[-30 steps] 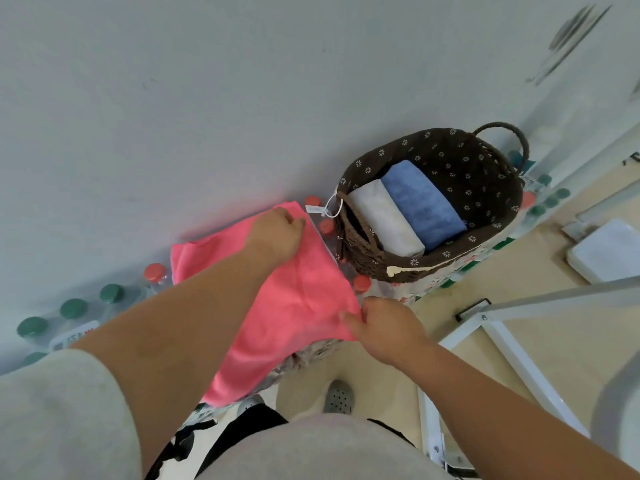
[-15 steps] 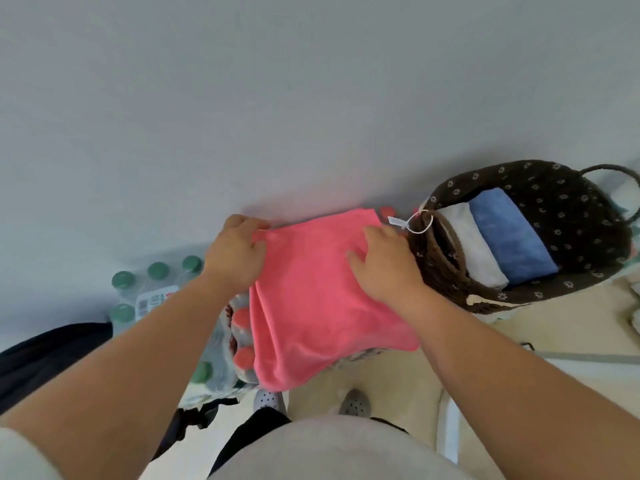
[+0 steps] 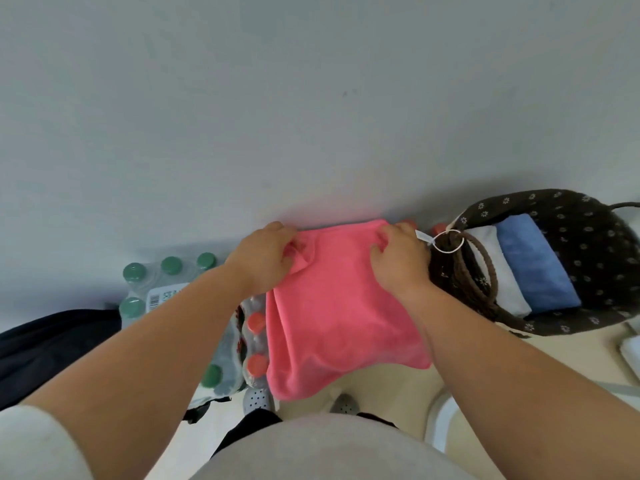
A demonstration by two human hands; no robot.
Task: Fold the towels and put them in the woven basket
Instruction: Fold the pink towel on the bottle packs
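Against a plain pale grey wall (image 3: 311,98), a bright pink fleece towel (image 3: 339,313) lies spread over shrink-wrapped packs of water bottles, which serve as the working surface. The left hand (image 3: 266,258) has its fingers curled round a bunched fold at the towel's far left corner. The right hand (image 3: 401,258) grips the far right corner with bent fingers, knuckles up. Between the two grips the far edge of the towel runs along the foot of the wall. The near edge hangs loose past the packs, over the beige floor (image 3: 381,379).

Just to the left of the left hand's grip stand the green-capped bottles (image 3: 169,268). Below that grip, red-capped bottles (image 3: 257,322) show beside the towel's left edge. A dark cloth bag (image 3: 52,341) lies farther out on that side.

Just right of the right hand's grip sits the dark brown woven basket (image 3: 588,220) with a flower-print lining. Its near loop handle carries a white tag on a ring (image 3: 446,241) almost touching the knuckles. Inside lie a folded white towel (image 3: 498,275) and a folded blue towel (image 3: 533,265), side by side, with bare lining on the far side of the blue one.

Toward the body from both grips, the floor is open apart from a pair of grey perforated shoes (image 3: 256,400) and a white frame (image 3: 440,420) at the lower right.
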